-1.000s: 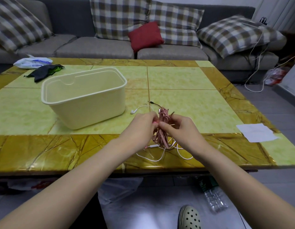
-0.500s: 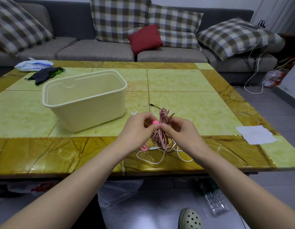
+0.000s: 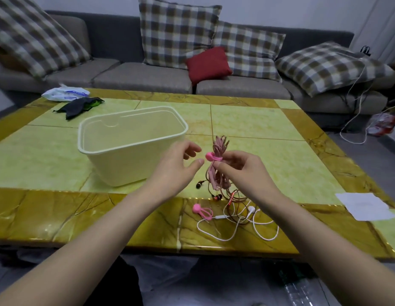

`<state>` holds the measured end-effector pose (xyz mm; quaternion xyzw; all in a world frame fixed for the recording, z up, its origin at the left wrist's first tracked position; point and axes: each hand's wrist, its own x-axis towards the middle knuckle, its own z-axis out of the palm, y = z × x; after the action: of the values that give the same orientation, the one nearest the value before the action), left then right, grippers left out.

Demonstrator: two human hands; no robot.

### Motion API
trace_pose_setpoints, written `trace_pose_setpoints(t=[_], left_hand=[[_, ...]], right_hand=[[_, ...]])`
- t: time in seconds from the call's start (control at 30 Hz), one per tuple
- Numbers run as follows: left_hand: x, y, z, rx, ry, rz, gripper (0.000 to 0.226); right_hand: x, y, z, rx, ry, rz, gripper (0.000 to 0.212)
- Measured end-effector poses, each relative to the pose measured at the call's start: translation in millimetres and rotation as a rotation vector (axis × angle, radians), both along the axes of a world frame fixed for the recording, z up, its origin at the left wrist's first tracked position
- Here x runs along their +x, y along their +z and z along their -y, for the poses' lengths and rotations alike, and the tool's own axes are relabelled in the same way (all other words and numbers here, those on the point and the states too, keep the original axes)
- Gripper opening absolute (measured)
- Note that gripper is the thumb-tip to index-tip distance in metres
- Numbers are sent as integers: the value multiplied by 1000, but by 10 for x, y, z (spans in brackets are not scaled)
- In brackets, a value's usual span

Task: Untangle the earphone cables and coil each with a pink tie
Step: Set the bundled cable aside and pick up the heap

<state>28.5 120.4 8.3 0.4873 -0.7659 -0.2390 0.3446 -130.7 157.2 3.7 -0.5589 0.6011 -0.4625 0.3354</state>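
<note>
So your right hand has its fingers curled tight round the pink earphone cable, holding the bundle upright above the bench. One pink tie is wrapped round the bundle just above your thumb. Your left hand is loose, fingers apart and holding nothing, just beside that tie but not touching it. The bundle's dark ends hang down and cross the white earphone cable, which sprawls on the brown border close to the near edge. The second pink tie lies flat just left of it. Count-wise that's two cables, two ties and one cream tub, which sits right by your left hand. There's bare green tile to the right, out to one sheet of paper at the right edge. A dark cloth and a white packet sit at the far left corner, well apart from everything.
</note>
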Motion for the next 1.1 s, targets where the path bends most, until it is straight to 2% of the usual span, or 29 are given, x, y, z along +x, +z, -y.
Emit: trace_pose_setpoints(t=[0.17, 0.27, 0.33, 0.5, 0.63, 0.73, 0.87, 0.97, 1.1], left_hand=[[532, 162, 324, -162, 193, 238, 25], [775, 165, 472, -124, 282, 477, 29], [861, 138, 528, -105, 299, 551, 24], [921, 72, 608, -110, 302, 565, 18], [915, 71, 639, -136, 287, 554, 15], [931, 74, 641, -146, 272, 533, 10], [937, 72, 635, -160, 267, 520, 4], [927, 80, 645, -145, 279, 546, 5], [861, 119, 612, -144, 295, 575, 11]], right_hand=[[273, 357, 522, -153, 25, -134, 19], [544, 531, 915, -280, 42, -294, 18], [752, 572, 1161, -322, 65, -425, 16], [1171, 402, 1553, -290, 173, -773, 21], [1227, 255, 1705, -131, 251, -976, 16], [1175, 213, 1791, 44, 322, -938, 19], [1078, 190, 1843, 116, 301, -871, 19], [1003, 221, 1745, 68, 281, -852, 21], [859, 280, 1400, -144, 232, -750, 24]])
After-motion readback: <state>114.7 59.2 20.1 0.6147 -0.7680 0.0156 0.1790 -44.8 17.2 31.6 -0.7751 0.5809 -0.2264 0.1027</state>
